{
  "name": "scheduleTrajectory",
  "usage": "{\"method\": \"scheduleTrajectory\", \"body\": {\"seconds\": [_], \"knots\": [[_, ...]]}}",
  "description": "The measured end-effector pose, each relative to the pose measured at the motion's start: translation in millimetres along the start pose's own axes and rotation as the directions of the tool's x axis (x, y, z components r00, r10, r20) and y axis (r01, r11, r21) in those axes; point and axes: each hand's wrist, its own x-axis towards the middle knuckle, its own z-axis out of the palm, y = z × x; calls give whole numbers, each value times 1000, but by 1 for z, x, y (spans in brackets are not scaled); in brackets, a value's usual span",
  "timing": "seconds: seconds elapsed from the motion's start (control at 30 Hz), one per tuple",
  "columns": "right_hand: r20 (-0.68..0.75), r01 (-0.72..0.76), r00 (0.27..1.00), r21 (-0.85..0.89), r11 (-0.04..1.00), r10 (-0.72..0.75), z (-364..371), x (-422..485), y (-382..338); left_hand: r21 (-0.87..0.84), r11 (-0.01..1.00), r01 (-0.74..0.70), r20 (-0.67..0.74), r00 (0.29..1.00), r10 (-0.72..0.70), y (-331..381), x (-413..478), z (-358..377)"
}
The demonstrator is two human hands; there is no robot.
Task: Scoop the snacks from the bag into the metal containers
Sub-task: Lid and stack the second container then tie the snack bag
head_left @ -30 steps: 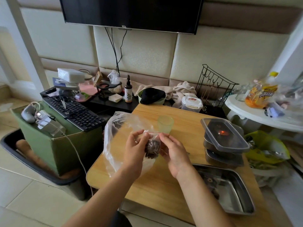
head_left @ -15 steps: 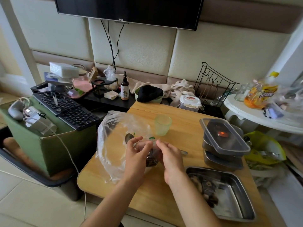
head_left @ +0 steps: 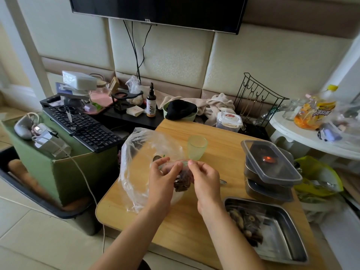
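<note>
Wooden worktop [head_left: 220,133], light-toned, bearing all task items. Large clear plastic bag [head_left: 136,166], crumpled and lying open toward the left edge of the worktop, partly beneath the hands. Open metal container [head_left: 288,238] at the near right corner, already part-filled with dark snack pieces along its left side. Stack of lidded metal containers [head_left: 268,172] just behind it, topmost closed by a clear lid. Translucent green cup [head_left: 197,147] upright at mid-worktop, just beyond the fingertips.

Left hand [head_left: 162,183] and right hand [head_left: 206,182] held close together above the worktop, each pinching the upper edge of a small clear pouch of snacks [head_left: 182,182]; dark contents hanging between the two palms, below the pinch points. Whether the pouch is a separate packet or a gathered fold of the large bag: cannot tell.

Spoon [head_left: 156,158], only the bowl visible behind the left fingers; a thin metal end [head_left: 223,181] showing past the right hand, likely its handle.

Step in hand, as judged: opening or parting the pouch mouth, before any scooping. Next move calls for pulling the pinched edges apart, then freeing one hand for the spoon and carrying snacks rightward to the open container.
</note>
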Motion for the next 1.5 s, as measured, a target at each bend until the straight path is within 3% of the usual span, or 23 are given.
{"method": "scheduleTrajectory", "body": {"seconds": [0.27,0.37,0.47,0.77,1.03,1.27,1.5], "knots": [[10,83,997,-29,996,-82,5,-4,-2,-118,992,40,50,998,-34,10,-2,2],[15,121,993,-3,993,-121,5,-6,-5,-107,993,55,44,998,-51,12,-4,4],[8,153,988,54,987,-154,3,-8,-10,-89,993,73,126,990,-61,18,-8,5],[83,72,993,118,990,-82,3,-12,-13,-41,999,-16,143,990,22,22,-13,8],[39,51,998,155,987,-58,-1,-12,-20,11,999,-33,147,989,31,26,-18,11],[35,193,981,-28,981,-192,-4,-9,-16,13,998,-69,121,990,67,26,-19,13],[88,179,980,-1,984,-178,-9,-6,-19,-13,996,-91,160,983,92,29,-22,12]]}}
